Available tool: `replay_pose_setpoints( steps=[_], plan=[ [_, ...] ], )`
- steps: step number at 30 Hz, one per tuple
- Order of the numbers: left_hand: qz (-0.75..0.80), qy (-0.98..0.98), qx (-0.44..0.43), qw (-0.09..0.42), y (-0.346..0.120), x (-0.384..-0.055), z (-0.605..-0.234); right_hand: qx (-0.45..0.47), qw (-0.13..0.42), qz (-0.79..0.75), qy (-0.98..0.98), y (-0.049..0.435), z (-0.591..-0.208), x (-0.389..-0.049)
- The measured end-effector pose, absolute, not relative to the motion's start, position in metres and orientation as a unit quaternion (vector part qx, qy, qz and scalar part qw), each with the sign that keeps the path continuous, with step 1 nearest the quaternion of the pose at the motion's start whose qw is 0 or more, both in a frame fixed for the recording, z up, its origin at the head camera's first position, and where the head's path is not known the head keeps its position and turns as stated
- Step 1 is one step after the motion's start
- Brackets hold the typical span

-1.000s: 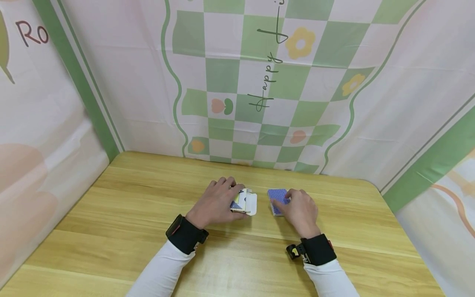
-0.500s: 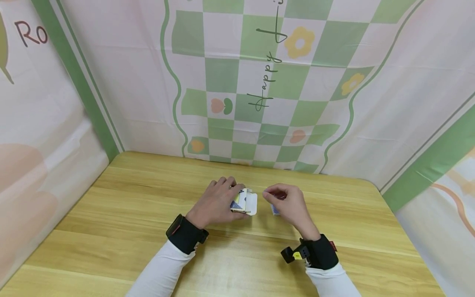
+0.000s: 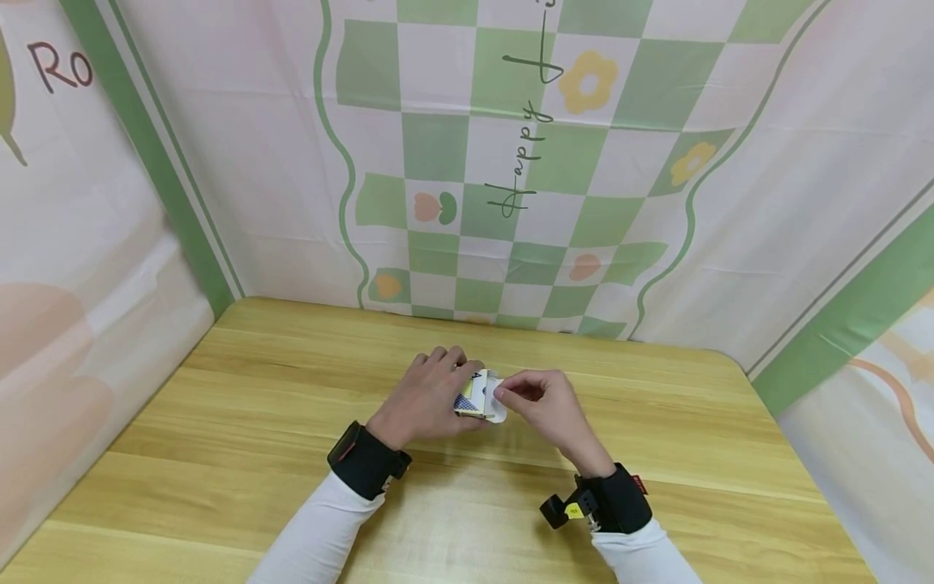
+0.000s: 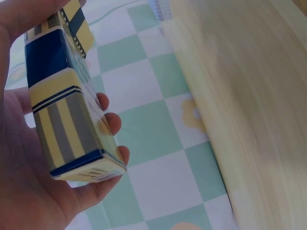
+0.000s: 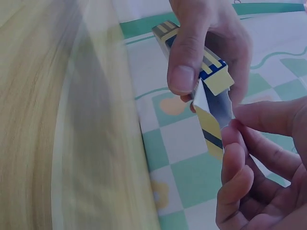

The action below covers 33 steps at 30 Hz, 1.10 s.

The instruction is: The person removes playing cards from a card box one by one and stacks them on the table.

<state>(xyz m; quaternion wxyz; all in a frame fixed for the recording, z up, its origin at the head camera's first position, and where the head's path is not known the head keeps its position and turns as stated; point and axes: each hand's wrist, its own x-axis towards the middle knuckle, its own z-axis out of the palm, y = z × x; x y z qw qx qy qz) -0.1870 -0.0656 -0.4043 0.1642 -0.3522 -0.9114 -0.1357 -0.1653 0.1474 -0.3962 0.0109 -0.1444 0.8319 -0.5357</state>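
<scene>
My left hand (image 3: 419,399) grips a playing card box (image 3: 469,399) from its left side, thumb and fingers on opposite faces. In the left wrist view the box (image 4: 62,115) shows blue, cream and grey stripes. Its end faces my right hand (image 3: 552,405) and stands open, with the lid flap (image 5: 211,129) folded out. The thumb and forefinger of that hand pinch the flap's edge, as the right wrist view shows. A blue-backed deck of cards (image 4: 162,8) sits on the table, seen in part in the left wrist view; in the head view my right hand hides it.
The wooden table (image 3: 241,454) reaches back to a hanging cloth (image 3: 496,259) with green and white checks. More printed cloth (image 3: 95,243) closes off the left side, and a further panel stands at the right. A black band with a small camera circles each wrist.
My right hand has left the deck of cards, moved left and taken the edge of the box's flap. My left hand has kept its grip on the box in nearly the same place.
</scene>
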Motion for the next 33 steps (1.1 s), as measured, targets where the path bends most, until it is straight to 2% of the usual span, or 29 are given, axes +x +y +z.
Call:
replay_pose_setpoints(
  steps=[9,33],
  plan=[
    [-0.129,-0.907,-0.360,0.175,-0.064,-0.186,-0.405,-0.159,-0.026,-0.519,0.840,0.145,-0.404,-0.166],
    [-0.126,-0.900,-0.374,0.186,-0.061,-0.185,-0.404,-0.128,-0.052,-0.457,0.879,0.136,-0.411,-0.162]
  ],
)
